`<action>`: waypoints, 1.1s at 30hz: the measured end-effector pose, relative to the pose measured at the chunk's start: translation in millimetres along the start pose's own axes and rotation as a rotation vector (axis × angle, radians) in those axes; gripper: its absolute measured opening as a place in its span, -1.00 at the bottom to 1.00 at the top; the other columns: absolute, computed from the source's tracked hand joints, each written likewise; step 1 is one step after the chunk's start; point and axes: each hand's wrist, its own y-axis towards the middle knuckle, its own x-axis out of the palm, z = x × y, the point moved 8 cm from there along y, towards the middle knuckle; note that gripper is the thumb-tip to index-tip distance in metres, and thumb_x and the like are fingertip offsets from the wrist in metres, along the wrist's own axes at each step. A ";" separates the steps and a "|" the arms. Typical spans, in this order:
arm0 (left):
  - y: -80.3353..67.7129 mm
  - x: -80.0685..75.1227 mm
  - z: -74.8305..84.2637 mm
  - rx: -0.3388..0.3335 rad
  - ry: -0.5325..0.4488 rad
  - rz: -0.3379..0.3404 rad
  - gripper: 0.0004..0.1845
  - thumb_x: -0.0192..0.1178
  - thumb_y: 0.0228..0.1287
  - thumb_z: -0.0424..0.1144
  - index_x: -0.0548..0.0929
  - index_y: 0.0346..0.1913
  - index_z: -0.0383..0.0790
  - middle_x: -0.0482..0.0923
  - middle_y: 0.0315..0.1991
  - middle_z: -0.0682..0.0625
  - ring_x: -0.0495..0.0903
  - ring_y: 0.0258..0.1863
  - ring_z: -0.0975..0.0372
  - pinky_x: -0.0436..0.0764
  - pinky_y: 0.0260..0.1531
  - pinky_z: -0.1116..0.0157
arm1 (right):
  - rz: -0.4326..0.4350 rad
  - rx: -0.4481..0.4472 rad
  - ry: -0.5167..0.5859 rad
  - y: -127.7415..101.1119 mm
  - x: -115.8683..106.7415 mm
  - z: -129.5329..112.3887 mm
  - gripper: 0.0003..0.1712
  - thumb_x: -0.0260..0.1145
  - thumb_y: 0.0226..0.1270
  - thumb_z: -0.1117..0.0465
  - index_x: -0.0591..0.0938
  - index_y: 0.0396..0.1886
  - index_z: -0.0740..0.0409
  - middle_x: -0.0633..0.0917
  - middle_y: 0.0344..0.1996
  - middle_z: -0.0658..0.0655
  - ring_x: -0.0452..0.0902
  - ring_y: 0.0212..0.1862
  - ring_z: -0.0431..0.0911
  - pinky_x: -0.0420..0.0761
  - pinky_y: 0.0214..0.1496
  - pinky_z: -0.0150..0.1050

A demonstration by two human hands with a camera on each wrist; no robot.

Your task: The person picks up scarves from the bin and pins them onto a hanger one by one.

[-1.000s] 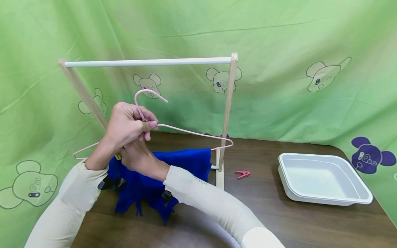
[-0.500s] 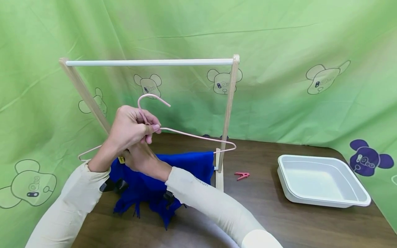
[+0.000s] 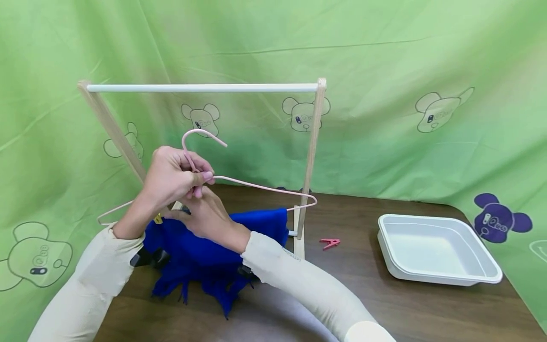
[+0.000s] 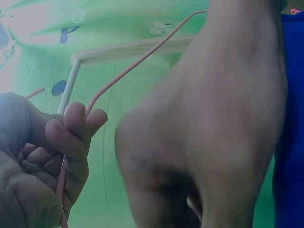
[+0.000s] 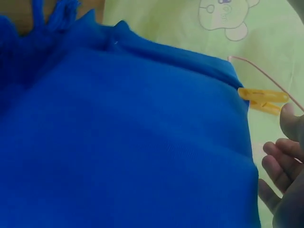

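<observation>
1. Left hand [image 3: 173, 176] pinching pink wire hanger [image 3: 256, 186] at neck, below white rail [image 3: 201, 88].
2. Right hand [image 3: 209, 216] fingers loose, spread, against blue cloth [image 3: 205, 251] draped on hanger.
3. Best kept level; yellow clothespin [image 5: 262, 100] checked for firm seating.

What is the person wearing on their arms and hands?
Both arms are covered by long, close-fitting cream sleeves, the left sleeve and the right sleeve, ending at the wrists. The right one bears small dark lettering near the cuff, too small to read. The left hand and right hand are bare, without gloves.
</observation>
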 end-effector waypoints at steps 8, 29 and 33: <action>-0.3 -2.4 -0.7 0.027 0.006 0.005 -0.96 0.40 0.18 -0.50 0.78 -0.37 -0.46 0.70 -0.64 0.15 0.56 -0.83 0.24 0.54 -0.82 0.38 | 0.087 -0.195 -0.118 -38.2 -19.3 -5.8 -0.67 0.51 0.27 -0.02 0.79 -0.08 0.07 0.80 -0.13 -0.06 0.62 -0.07 -0.18 0.56 0.10 -0.37; 2.2 -9.2 -2.8 0.001 0.029 0.010 -0.92 0.41 0.21 -0.44 0.78 -0.34 -0.46 0.74 -0.58 0.09 0.60 -0.79 0.24 0.57 -0.80 0.37 | -0.036 -0.271 -0.025 -117.7 -35.5 18.5 -0.73 0.49 0.28 0.06 0.78 -0.10 0.08 0.79 -0.17 -0.08 0.62 -0.09 -0.21 0.58 0.05 -0.39; 4.4 -11.9 -0.4 0.020 0.036 0.014 -0.94 0.40 0.21 -0.46 0.78 -0.36 -0.45 0.70 -0.61 0.16 0.60 -0.80 0.22 0.57 -0.82 0.36 | -0.061 -0.235 -0.020 -133.2 -38.9 29.5 -0.73 0.50 0.25 0.08 0.78 -0.11 0.08 0.79 -0.18 -0.08 0.62 -0.11 -0.21 0.58 -0.02 -0.39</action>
